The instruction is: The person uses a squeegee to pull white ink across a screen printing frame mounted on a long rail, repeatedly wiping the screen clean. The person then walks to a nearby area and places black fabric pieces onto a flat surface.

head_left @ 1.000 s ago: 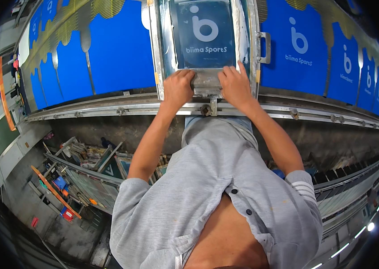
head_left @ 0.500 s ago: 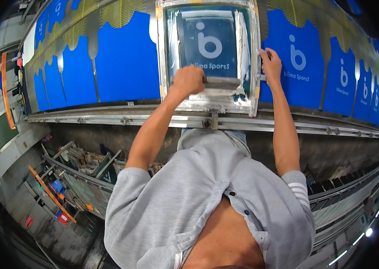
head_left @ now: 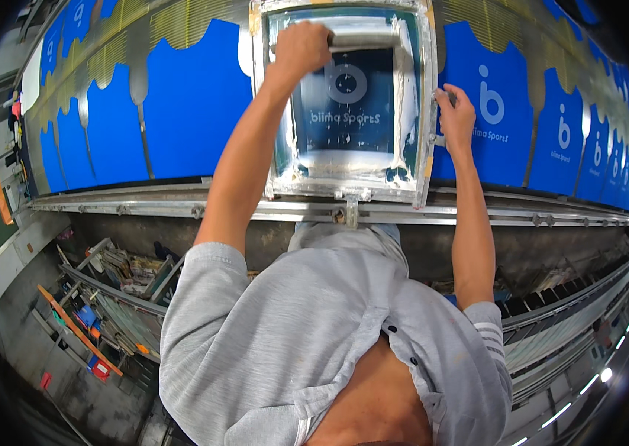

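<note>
Left hand (head_left: 303,48) closed on left end of squeegee (head_left: 366,41), squeegee across screen frame (head_left: 427,149) near its far edge, right hand (head_left: 456,115) curled around handle (head_left: 439,140) at frame's right edge, blue fabric panels (head_left: 195,104) on table (head_left: 138,82) to both sides of frame.

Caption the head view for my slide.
Left hand gripping a squeegee near the far end of a screen frame, right hand on its side handle, blue fabric pieces alongside.
</note>
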Available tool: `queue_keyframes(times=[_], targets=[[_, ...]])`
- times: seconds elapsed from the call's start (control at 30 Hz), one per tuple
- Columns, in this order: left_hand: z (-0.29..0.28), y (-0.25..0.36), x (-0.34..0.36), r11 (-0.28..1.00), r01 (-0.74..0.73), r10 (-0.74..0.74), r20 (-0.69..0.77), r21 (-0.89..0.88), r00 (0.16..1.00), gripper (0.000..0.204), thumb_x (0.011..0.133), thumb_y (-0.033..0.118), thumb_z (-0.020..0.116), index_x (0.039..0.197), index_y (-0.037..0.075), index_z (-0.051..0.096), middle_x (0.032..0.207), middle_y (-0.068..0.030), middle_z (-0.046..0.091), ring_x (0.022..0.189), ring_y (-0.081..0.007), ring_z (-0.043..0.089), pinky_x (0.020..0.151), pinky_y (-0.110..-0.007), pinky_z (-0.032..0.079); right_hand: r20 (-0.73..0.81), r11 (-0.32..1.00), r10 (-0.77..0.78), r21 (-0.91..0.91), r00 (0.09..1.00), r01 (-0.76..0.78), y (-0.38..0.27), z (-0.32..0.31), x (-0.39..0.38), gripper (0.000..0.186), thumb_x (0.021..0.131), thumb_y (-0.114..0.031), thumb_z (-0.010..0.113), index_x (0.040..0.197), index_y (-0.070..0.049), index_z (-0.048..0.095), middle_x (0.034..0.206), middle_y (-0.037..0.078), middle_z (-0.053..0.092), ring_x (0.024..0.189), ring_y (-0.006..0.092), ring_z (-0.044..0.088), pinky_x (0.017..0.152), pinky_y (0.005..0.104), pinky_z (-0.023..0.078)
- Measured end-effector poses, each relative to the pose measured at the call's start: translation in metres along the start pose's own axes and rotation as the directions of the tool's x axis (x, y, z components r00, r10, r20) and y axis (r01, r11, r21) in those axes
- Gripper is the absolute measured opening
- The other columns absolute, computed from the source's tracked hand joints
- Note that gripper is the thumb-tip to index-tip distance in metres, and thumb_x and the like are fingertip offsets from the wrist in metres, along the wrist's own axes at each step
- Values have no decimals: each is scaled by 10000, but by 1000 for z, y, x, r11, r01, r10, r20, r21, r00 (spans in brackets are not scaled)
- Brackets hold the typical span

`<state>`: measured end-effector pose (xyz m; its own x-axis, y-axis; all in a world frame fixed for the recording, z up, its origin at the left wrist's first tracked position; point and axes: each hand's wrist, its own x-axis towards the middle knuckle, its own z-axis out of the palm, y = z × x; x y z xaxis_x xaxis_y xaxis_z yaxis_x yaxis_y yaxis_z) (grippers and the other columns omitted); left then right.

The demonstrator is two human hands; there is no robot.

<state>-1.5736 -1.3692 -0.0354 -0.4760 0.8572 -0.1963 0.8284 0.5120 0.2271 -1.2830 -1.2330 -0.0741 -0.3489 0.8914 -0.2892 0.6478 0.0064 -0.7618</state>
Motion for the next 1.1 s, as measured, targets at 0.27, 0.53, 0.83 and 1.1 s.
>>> queue_keyframes(times=[0.27, 0.53, 0.83, 1.1], targets=[[89, 64, -235, 984, -150, 95, -436, -92, 895, 401, 703, -65, 585, 1077, 51, 673, 1101, -117, 689, 1043, -287, 655, 878, -401, 517, -49, 999, -41, 21, 998, 42, -12, 1, -1, 334, 861, -286, 673, 1021, 5, 707, 884, 125, 715, 817, 226, 666, 764, 323, 491], [63, 38, -272, 957, -183, 102, -327, -226, 940, 458, 668, -38, 622, 1117, 49, 636, 1185, -105, 643, 1150, -282, 584, 948, -394, 466, -163, 974, -93, 192, 982, 124, -33, 8, -28, 283, 870, -214, 670, 977, 46, 699, 856, 91, 708, 784, 149, 628, 723, 292, 483], [-8, -157, -320, 922, 147, -199, -113, -359, 973, 300, 711, -3, 623, 988, 78, 704, 908, -137, 695, 878, -325, 664, 737, -407, 522, -37, 880, -78, 466, 996, 87, -105, 206, -103, 188, 889, -168, 649, 927, 12, 691, 634, -10, 564, 512, 50, 472, 456, 242, 348], [-66, -283, -288, 726, 442, -553, -66, -527, 830, 303, 735, 181, 639, 856, -96, 661, 733, -283, 646, 727, -427, 661, 691, -464, 520, -65, 901, -50, 427, 997, 73, -117, 277, -126, 207, 901, -166, 637, 978, 20, 683, 635, -18, 542, 522, 47, 441, 457, 237, 334]])
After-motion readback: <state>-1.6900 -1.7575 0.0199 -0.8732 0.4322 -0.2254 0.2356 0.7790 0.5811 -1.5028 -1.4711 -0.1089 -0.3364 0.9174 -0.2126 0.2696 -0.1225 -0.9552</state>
